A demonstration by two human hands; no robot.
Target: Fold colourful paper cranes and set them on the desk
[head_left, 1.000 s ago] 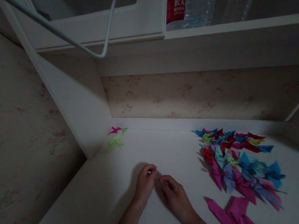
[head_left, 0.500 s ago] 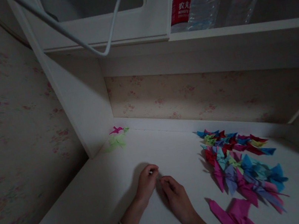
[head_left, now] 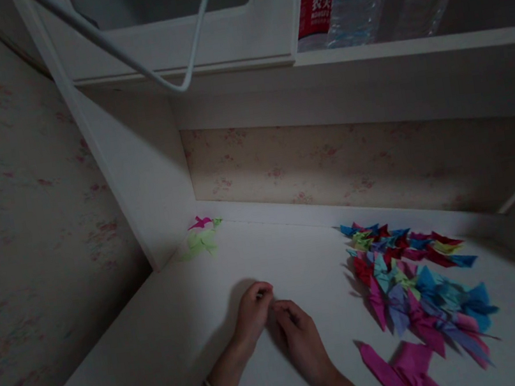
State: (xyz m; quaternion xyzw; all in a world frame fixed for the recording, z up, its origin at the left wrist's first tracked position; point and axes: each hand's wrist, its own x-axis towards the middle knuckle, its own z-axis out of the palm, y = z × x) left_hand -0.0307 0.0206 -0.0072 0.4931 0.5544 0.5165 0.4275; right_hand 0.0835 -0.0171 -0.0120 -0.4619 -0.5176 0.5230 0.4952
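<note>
Over the middle of the white desk [head_left: 165,355], my left hand [head_left: 252,310] and my right hand [head_left: 301,335] are held close together, fingertips almost meeting. Both are closed in a pinch. Whatever lies between the fingers, perhaps something very thin, is too small to make out. To the right of my right hand lies a pile of folded paper cranes [head_left: 416,301] in pink, blue, red, purple and green. A larger magenta folded paper piece [head_left: 403,371] rests nearest to my right forearm. Silver bangles circle my left wrist.
At the desk's back left corner lie light green folded papers [head_left: 201,242] and a small magenta one [head_left: 200,222]. A shelf [head_left: 410,47] overhead holds plastic bottles [head_left: 357,0]. A white cable [head_left: 142,68] hangs in front of the cabinet. The left side panel [head_left: 143,171] bounds the desk.
My right hand has shifted slightly up and left, toward my left hand. The camera view has moved a little. The papers lie as before.
</note>
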